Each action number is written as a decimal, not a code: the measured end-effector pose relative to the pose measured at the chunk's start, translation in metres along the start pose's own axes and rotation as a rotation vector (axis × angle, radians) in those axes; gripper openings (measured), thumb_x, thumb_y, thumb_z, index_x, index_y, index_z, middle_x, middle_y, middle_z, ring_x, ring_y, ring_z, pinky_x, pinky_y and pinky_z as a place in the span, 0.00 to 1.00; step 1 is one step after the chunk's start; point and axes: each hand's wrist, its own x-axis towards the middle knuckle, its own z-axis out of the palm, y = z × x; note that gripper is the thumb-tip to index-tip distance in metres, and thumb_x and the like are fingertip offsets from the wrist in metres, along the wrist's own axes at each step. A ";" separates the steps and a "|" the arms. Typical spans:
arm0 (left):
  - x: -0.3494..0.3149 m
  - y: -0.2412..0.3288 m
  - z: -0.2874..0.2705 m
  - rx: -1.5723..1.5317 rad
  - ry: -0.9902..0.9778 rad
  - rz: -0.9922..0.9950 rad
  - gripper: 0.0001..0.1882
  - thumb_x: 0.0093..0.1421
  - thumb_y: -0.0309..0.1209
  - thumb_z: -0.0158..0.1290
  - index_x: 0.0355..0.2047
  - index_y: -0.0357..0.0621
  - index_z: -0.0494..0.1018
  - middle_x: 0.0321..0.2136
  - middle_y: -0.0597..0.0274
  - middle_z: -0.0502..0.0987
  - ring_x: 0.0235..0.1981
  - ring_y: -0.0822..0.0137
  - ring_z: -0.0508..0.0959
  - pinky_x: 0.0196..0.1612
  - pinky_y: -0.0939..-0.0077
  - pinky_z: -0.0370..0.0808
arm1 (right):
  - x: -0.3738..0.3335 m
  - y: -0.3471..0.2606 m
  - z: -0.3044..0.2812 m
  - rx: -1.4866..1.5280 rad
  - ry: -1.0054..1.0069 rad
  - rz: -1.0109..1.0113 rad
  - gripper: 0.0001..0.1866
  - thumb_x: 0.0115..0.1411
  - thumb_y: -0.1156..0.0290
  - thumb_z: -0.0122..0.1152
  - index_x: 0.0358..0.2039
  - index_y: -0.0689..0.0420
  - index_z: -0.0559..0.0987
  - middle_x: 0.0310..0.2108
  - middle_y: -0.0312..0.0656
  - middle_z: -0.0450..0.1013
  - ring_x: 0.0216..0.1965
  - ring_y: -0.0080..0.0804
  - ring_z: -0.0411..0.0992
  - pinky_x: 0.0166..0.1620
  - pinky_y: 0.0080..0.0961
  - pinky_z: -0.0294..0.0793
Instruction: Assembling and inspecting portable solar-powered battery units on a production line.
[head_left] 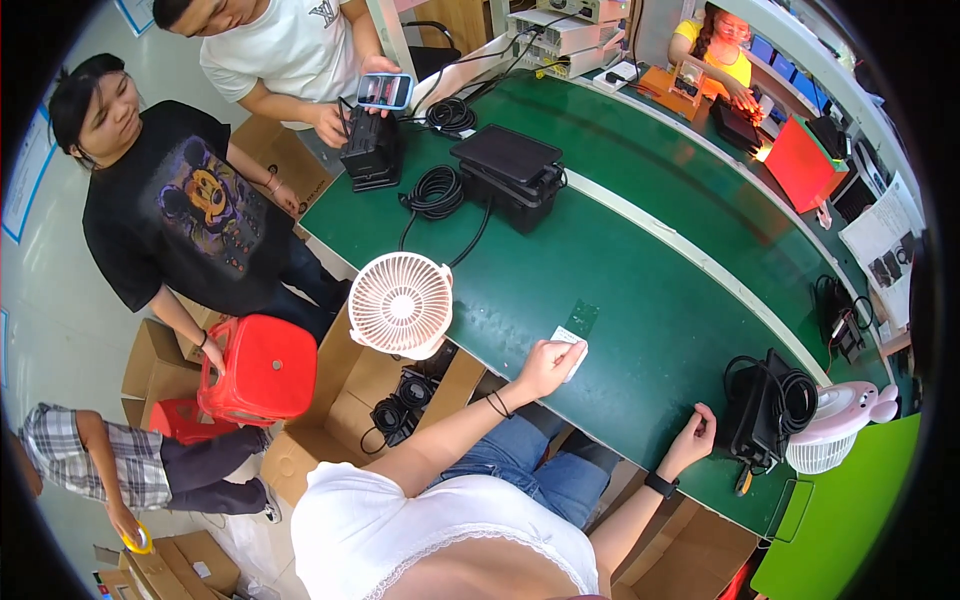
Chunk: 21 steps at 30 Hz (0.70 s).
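Note:
My left hand [548,368] is closed on a small white card-like piece [572,374] at the near edge of the green table [620,270]. Its exact kind is hard to make out under my fingers. Just beyond lies a darker rectangular patch [583,318] on the tabletop. My right hand [692,440] rests by the table edge with its fingers curled in and nothing visible in them. Right of it stands a black box-shaped device [752,400] with a coiled black cable [796,402].
A pale fan [402,306] overhangs the left edge; another black device [510,170] stands farther back. A pink fan [835,425] is far right. People stand at left, one gripping a red stool [265,368]. Open cardboard boxes [350,395] sit below.

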 end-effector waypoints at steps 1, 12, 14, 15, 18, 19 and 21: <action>0.000 -0.001 0.000 0.001 0.001 0.000 0.21 0.65 0.32 0.50 0.15 0.34 0.67 0.09 0.58 0.62 0.12 0.73 0.60 0.17 0.70 0.56 | 0.000 -0.002 0.000 0.003 -0.001 -0.001 0.05 0.61 0.75 0.56 0.34 0.59 0.80 0.31 0.29 0.76 0.24 0.14 0.63 0.27 0.14 0.60; -0.001 -0.004 0.001 0.017 -0.001 -0.001 0.21 0.65 0.33 0.50 0.16 0.33 0.68 0.09 0.57 0.63 0.12 0.73 0.61 0.17 0.70 0.56 | 0.000 -0.008 -0.001 -0.031 -0.013 0.018 0.05 0.61 0.75 0.56 0.34 0.60 0.80 0.31 0.30 0.76 0.24 0.14 0.63 0.27 0.14 0.60; -0.001 -0.003 0.000 0.019 -0.006 -0.006 0.21 0.65 0.33 0.50 0.16 0.33 0.68 0.09 0.57 0.63 0.12 0.73 0.61 0.17 0.70 0.56 | 0.000 -0.011 -0.001 -0.021 -0.013 0.021 0.05 0.61 0.75 0.56 0.34 0.60 0.80 0.31 0.30 0.76 0.24 0.14 0.63 0.27 0.14 0.60; -0.001 -0.002 0.000 0.022 -0.010 -0.011 0.21 0.65 0.33 0.50 0.16 0.33 0.68 0.10 0.57 0.63 0.11 0.72 0.61 0.17 0.70 0.56 | 0.000 -0.016 -0.002 -0.034 -0.030 0.057 0.05 0.61 0.77 0.55 0.34 0.61 0.79 0.33 0.34 0.77 0.28 0.19 0.68 0.31 0.15 0.66; -0.001 -0.002 0.000 0.022 -0.005 0.002 0.21 0.65 0.32 0.50 0.16 0.33 0.68 0.10 0.57 0.63 0.11 0.72 0.62 0.17 0.70 0.56 | 0.000 -0.014 -0.002 -0.032 -0.041 0.077 0.05 0.61 0.79 0.54 0.33 0.62 0.79 0.34 0.37 0.78 0.32 0.22 0.73 0.35 0.17 0.71; -0.001 -0.002 0.001 0.022 -0.006 0.002 0.21 0.65 0.32 0.50 0.16 0.33 0.68 0.10 0.57 0.63 0.11 0.72 0.62 0.17 0.70 0.56 | 0.000 -0.013 -0.002 -0.018 -0.036 0.059 0.05 0.61 0.78 0.54 0.33 0.62 0.79 0.34 0.37 0.78 0.32 0.22 0.73 0.35 0.17 0.71; -0.001 -0.002 0.001 0.012 -0.001 0.008 0.21 0.65 0.32 0.50 0.16 0.33 0.68 0.10 0.57 0.63 0.11 0.72 0.62 0.17 0.70 0.56 | 0.000 -0.013 -0.003 -0.035 -0.041 0.074 0.05 0.60 0.78 0.54 0.33 0.62 0.79 0.34 0.37 0.78 0.32 0.22 0.73 0.35 0.16 0.71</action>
